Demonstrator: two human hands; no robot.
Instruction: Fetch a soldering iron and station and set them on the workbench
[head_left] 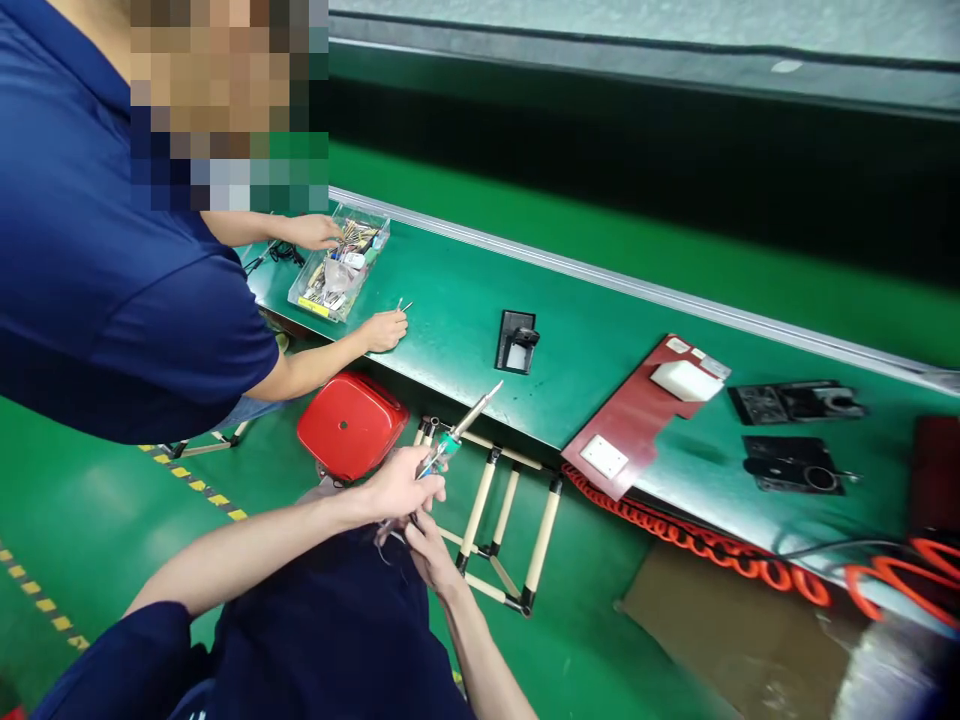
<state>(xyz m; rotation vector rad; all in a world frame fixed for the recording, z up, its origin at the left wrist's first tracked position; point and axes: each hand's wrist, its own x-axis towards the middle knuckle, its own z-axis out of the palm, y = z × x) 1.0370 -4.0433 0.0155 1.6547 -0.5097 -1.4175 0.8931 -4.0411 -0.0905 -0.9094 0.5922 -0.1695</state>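
My left hand (405, 487) is wrapped round a soldering iron (450, 443) with a teal collar and a long metal barrel. Its tip points up and right, over the near edge of the bench. Just below, my right hand (431, 552) has its fingers closed on a dark cord (391, 530) close to my body. Part of the cord and the iron's handle are hidden by my fingers.
A co-worker's hand (315, 232) reaches into a clear bin (298, 298) of small parts; the other hand (385, 331) holds a small metal piece. On the green bench (442, 300) lie a black stand (516, 345), a red-brown board (622, 420) and black fixtures (799, 402). A red stool (352, 425) stands below.
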